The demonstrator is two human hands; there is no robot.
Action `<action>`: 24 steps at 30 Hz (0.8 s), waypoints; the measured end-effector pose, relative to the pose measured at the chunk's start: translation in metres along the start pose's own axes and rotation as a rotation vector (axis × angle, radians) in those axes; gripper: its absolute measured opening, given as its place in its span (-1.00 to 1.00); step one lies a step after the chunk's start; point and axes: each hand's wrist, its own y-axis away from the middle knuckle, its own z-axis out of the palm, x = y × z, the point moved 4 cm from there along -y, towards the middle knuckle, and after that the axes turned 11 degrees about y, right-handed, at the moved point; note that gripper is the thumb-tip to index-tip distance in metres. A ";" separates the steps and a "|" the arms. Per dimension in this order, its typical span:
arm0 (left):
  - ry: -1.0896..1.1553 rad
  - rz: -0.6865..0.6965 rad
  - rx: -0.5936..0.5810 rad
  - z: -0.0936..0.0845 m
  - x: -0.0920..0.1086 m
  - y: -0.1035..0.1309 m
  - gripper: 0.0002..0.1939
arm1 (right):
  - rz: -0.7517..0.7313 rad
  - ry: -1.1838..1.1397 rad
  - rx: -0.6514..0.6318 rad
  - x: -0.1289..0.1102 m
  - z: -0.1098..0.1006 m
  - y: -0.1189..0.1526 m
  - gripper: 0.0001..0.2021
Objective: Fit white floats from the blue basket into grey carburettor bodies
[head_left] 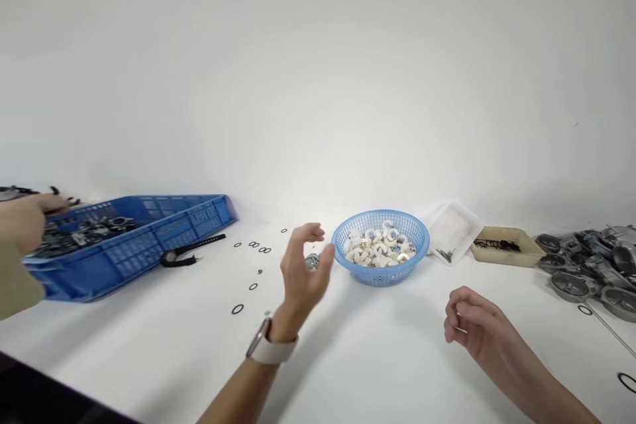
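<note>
Hovering mid-frame, your left hand [303, 271] is open, empty, near round blue mesh basket [380, 238] w/ white curved pieces; right hand [472, 324] loosely curled, empty, lower right.

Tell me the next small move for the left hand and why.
Probably lower the left hand onto the small metal part just behind its fingers, beside the round blue plastic basket. The hand hovers open and holds nothing, and that part is the nearest thing to it.
</note>
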 end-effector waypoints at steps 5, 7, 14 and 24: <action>-0.241 -0.163 -0.404 -0.009 -0.076 0.000 -0.52 | -0.038 -0.001 -0.011 0.001 -0.003 -0.006 -0.66; -0.312 -0.177 -0.532 -0.009 -0.090 0.013 -0.48 | -0.053 -0.001 -0.022 0.000 -0.003 -0.006 -0.65; -0.442 -0.171 -0.679 0.005 -0.096 0.033 -0.60 | -0.112 0.018 -0.068 -0.004 -0.002 -0.006 -0.64; -0.334 -0.187 -0.658 -0.012 -0.054 0.033 -0.62 | -0.105 0.087 -0.108 -0.009 0.001 -0.003 -0.65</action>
